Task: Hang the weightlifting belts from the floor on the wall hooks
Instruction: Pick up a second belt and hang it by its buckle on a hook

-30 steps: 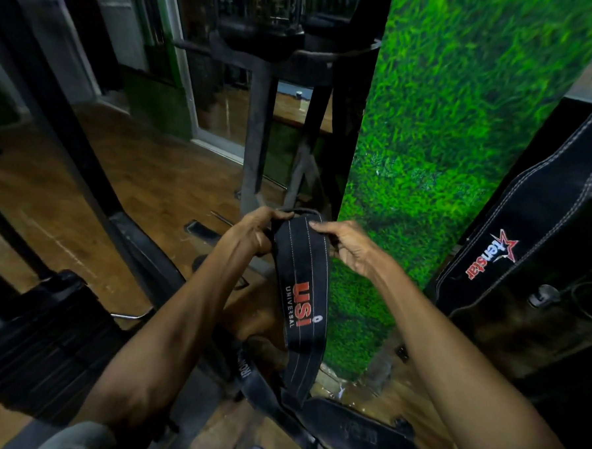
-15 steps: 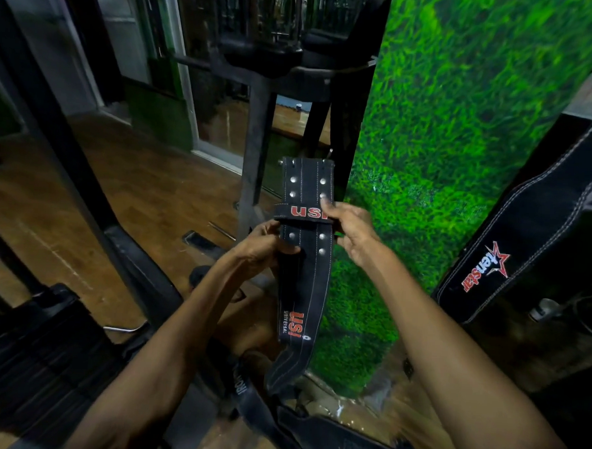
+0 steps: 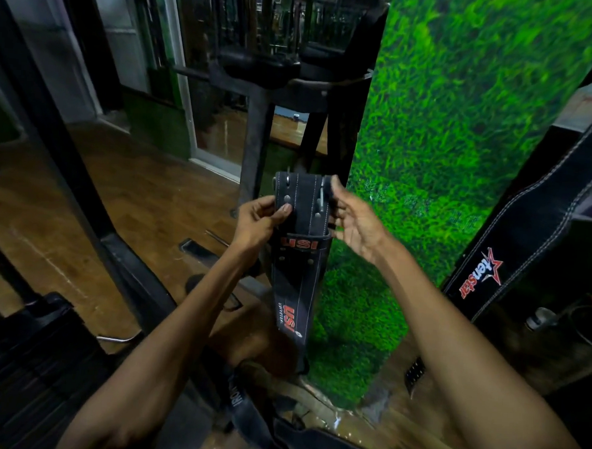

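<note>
A black USI weightlifting belt (image 3: 297, 276) hangs upright in front of me, its buckle end at the top and its red logo lower down. My left hand (image 3: 258, 222) pinches the belt's upper left edge, thumb on a rivet. My right hand (image 3: 354, 224) grips the upper right edge beside the buckle prongs. A second black belt (image 3: 527, 236) with a red star logo hangs at the right. More dark belts (image 3: 277, 432) lie on the floor below. No hook is visible.
A green artificial-grass wall panel (image 3: 447, 129) stands just behind the held belt. A dark metal machine frame (image 3: 255, 126) rises behind my hands. Black gym equipment (image 3: 34, 358) fills the lower left. The floor (image 3: 135, 195) is brown wood.
The belt has been raised and worked through my hands, so the buckle end is now at the top. Both hands have shifted up to its upper edges.
</note>
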The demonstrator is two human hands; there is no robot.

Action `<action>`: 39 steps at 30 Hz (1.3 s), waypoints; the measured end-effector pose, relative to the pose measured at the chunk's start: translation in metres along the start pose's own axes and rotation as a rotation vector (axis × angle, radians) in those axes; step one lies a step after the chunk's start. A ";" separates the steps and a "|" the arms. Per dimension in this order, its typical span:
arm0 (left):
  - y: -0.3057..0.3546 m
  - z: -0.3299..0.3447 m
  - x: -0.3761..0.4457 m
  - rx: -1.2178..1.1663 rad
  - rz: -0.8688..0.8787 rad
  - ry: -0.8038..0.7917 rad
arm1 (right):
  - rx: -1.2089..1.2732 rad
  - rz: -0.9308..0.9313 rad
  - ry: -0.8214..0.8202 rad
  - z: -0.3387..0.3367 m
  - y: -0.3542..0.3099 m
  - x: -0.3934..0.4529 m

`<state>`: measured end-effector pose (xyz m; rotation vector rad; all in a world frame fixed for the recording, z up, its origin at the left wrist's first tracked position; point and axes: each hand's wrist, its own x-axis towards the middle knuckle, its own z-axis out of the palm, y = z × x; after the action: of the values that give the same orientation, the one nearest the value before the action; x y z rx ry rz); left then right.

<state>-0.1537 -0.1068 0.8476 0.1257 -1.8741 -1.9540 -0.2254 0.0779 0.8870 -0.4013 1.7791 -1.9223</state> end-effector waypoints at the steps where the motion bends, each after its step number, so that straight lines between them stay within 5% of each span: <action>1: 0.002 0.004 -0.001 -0.002 0.004 -0.010 | -0.067 -0.022 0.031 0.004 -0.003 0.002; 7: 0.005 0.012 -0.003 -0.015 -0.007 -0.028 | -0.389 -0.081 0.307 0.011 -0.009 0.000; 12: 0.005 0.011 -0.007 0.014 0.023 -0.051 | -0.696 -0.407 0.762 0.009 -0.029 -0.005; 14: 0.007 0.014 -0.007 0.033 0.019 -0.076 | -0.804 -0.395 0.562 0.013 -0.043 -0.002; 17: 0.008 0.017 -0.004 0.063 0.026 -0.123 | -0.848 -0.103 0.144 0.019 -0.061 0.000; 21: 0.009 0.009 -0.002 0.063 0.037 -0.119 | -0.566 -0.291 -0.060 -0.002 -0.049 0.010; 28: 0.004 0.007 0.011 0.038 0.012 -0.115 | -0.531 -0.405 0.003 0.006 -0.037 0.006; 32: 0.001 0.007 0.016 0.036 0.007 -0.086 | -0.263 -0.193 0.462 -0.001 -0.036 0.002; 35: 0.002 0.010 0.022 0.031 0.010 -0.098 | -0.250 0.255 0.219 -0.015 -0.031 -0.005; 37: 0.001 0.014 0.025 0.022 0.009 -0.115 | -0.020 0.236 0.159 -0.016 -0.034 -0.004; 39: 0.003 0.020 0.026 0.026 -0.001 -0.153 | 0.099 0.027 0.294 -0.016 -0.043 0.001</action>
<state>-0.1836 -0.0974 0.8582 -0.0160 -1.9957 -1.9902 -0.2410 0.0923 0.9275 -0.0609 1.8442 -2.1281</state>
